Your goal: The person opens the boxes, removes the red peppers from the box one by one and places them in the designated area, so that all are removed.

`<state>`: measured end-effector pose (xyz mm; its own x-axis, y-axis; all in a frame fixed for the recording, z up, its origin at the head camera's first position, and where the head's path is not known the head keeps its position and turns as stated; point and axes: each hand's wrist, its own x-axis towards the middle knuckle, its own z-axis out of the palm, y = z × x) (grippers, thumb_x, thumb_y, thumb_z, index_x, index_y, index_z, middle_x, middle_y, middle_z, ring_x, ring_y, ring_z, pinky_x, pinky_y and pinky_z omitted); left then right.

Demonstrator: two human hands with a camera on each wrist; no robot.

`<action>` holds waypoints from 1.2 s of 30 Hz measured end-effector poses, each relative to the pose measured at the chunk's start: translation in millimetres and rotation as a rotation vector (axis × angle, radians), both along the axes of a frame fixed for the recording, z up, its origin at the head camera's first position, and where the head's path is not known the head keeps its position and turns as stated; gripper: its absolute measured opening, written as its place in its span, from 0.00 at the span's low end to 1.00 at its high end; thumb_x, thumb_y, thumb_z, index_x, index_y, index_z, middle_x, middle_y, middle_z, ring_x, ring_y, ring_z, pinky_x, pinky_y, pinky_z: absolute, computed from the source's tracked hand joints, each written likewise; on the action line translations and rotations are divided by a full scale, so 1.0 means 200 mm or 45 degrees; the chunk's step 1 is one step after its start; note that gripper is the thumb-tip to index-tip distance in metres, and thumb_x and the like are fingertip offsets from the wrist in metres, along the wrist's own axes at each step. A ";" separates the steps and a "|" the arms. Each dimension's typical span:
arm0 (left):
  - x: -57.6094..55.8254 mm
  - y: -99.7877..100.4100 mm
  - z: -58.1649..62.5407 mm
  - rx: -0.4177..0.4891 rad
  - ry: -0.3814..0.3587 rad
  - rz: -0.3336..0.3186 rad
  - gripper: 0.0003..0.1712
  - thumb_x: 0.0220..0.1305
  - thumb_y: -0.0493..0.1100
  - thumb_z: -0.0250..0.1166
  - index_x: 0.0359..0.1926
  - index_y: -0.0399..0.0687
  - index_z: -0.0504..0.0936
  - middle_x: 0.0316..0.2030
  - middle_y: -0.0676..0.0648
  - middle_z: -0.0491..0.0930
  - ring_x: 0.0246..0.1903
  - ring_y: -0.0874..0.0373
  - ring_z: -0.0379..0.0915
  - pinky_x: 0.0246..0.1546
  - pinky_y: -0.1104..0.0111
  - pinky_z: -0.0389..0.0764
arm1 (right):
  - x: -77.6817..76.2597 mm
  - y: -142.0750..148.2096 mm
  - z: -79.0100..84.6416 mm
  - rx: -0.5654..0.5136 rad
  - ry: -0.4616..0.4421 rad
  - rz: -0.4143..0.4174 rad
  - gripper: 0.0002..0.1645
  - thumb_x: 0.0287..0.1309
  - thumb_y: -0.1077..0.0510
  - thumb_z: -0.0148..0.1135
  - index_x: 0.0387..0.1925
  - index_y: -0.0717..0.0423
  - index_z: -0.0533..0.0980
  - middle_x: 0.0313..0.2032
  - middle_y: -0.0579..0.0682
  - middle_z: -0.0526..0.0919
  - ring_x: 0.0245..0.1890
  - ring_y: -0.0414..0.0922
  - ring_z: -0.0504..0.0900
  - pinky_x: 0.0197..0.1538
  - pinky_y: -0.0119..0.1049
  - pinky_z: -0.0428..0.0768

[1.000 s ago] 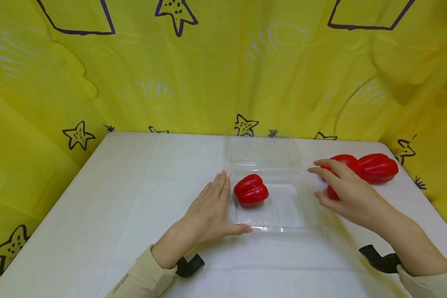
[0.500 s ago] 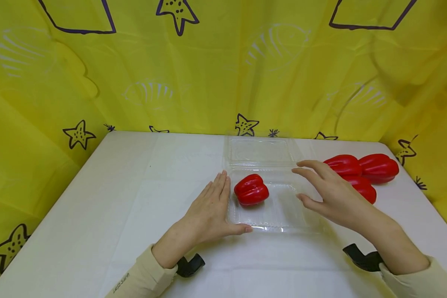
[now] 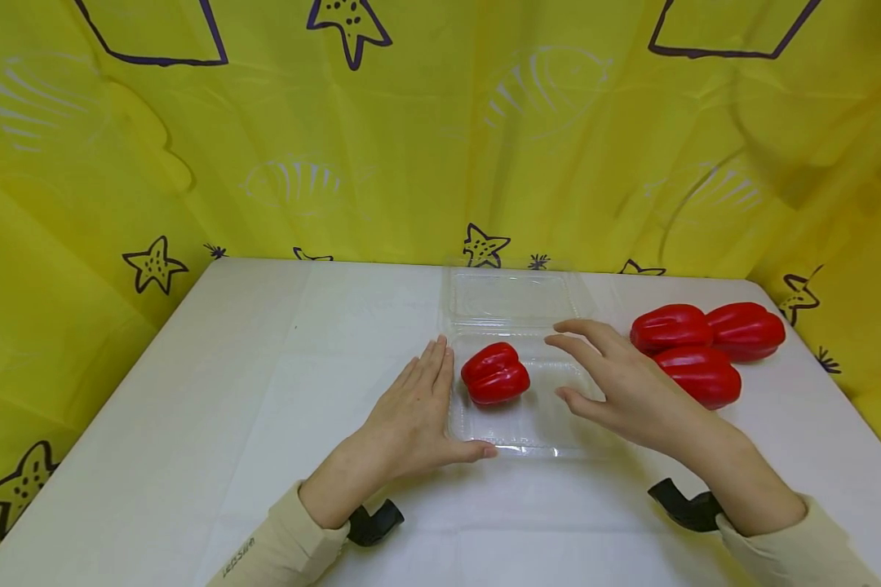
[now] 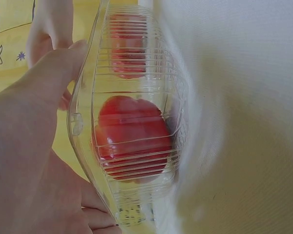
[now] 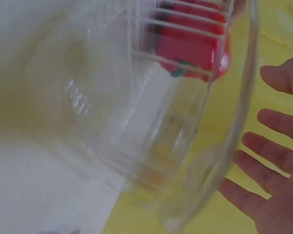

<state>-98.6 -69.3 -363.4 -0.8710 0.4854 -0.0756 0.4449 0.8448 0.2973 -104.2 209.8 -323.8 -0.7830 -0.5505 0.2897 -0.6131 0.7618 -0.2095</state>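
Note:
A clear hinged plastic container lies unfolded on the table, its base rim (image 3: 551, 451) toward me and its lid (image 3: 514, 295) flat behind. Inside the base, at the left, sits one red bell pepper (image 3: 495, 373); its green stem end (image 5: 183, 68) shows in the right wrist view. My left hand (image 3: 414, 416) rests along the container's left side with straight fingers, thumb on the front rim. Over the right part of the base hovers my right hand (image 3: 624, 391), fingers apart and holding nothing. In the left wrist view the pepper (image 4: 132, 136) shows through the ribbed wall.
Right of the container, several red bell peppers (image 3: 697, 375) lie close together on the white tabletop (image 3: 323, 481). A yellow curtain (image 3: 411, 147) with sea drawings encloses the back and sides. Both wrists wear black mounts (image 3: 374, 523).
My right hand has moved left from the pepper group to over the container base, uncovering the nearest pepper there. The left hand, the container and its pepper stay put.

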 end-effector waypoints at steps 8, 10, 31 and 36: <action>0.00 0.00 0.00 0.007 0.014 -0.006 0.72 0.50 0.82 0.58 0.77 0.36 0.45 0.79 0.40 0.40 0.79 0.48 0.34 0.78 0.53 0.49 | -0.01 -0.06 -0.03 -0.007 0.046 0.063 0.38 0.51 0.54 0.74 0.64 0.53 0.71 0.62 0.56 0.73 0.62 0.54 0.74 0.55 0.53 0.82; 0.00 0.00 0.00 0.008 0.012 -0.006 0.72 0.50 0.82 0.58 0.77 0.36 0.45 0.79 0.40 0.40 0.79 0.48 0.34 0.78 0.53 0.49 | -0.01 -0.07 -0.04 -0.007 0.029 0.063 0.38 0.51 0.54 0.74 0.64 0.52 0.70 0.63 0.56 0.73 0.62 0.54 0.74 0.56 0.53 0.82; 0.00 0.00 0.00 0.001 0.039 -0.019 0.71 0.51 0.82 0.58 0.77 0.35 0.46 0.79 0.39 0.41 0.79 0.47 0.36 0.77 0.53 0.51 | -0.03 -0.21 -0.13 -0.042 0.028 0.164 0.40 0.49 0.57 0.75 0.64 0.55 0.70 0.64 0.57 0.71 0.65 0.55 0.70 0.61 0.52 0.79; 0.00 -0.01 0.00 0.001 0.051 -0.023 0.71 0.51 0.82 0.57 0.77 0.35 0.46 0.79 0.39 0.41 0.79 0.47 0.36 0.77 0.53 0.51 | -0.04 -0.26 -0.16 -0.006 0.030 0.173 0.39 0.48 0.57 0.74 0.63 0.57 0.71 0.66 0.57 0.70 0.68 0.56 0.66 0.65 0.54 0.75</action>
